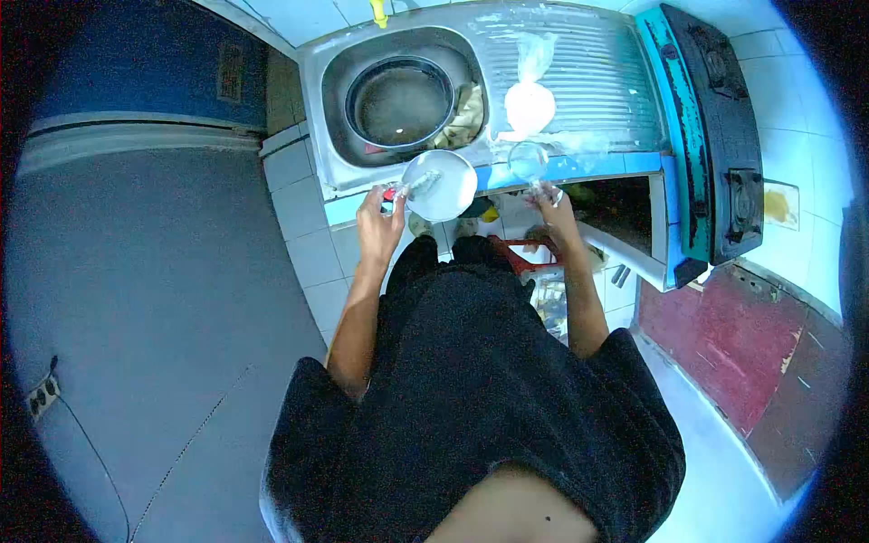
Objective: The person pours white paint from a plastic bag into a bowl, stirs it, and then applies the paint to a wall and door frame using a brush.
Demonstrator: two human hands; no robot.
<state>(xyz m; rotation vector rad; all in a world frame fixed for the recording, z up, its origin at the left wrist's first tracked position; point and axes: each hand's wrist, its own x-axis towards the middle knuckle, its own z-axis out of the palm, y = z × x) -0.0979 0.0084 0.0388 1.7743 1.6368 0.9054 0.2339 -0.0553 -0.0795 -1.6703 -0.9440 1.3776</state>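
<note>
My left hand (378, 220) grips the edge of a round white bowl (457, 188) in front of the sink. A whitish smear or lump lies inside the bowl, and a small red thing (389, 194) shows at my left fingertips. To the right, my right hand (554, 210) has its fingers closed at the lower edge of a clear round dish (528, 161), which overlaps the counter's blue front edge. White residue shows on the fingers of both hands. Behind the dish, a knotted clear plastic bag of white stuff (529, 107) sits on the ridged drainboard (597, 81).
A dark round pan (398, 104) with liquid and a crumpled cloth (463, 118) lie in the metal sink (330, 81). On the right stands a gas stove (720, 136). A red plastic stool (534, 253) is below the counter, near my right forearm.
</note>
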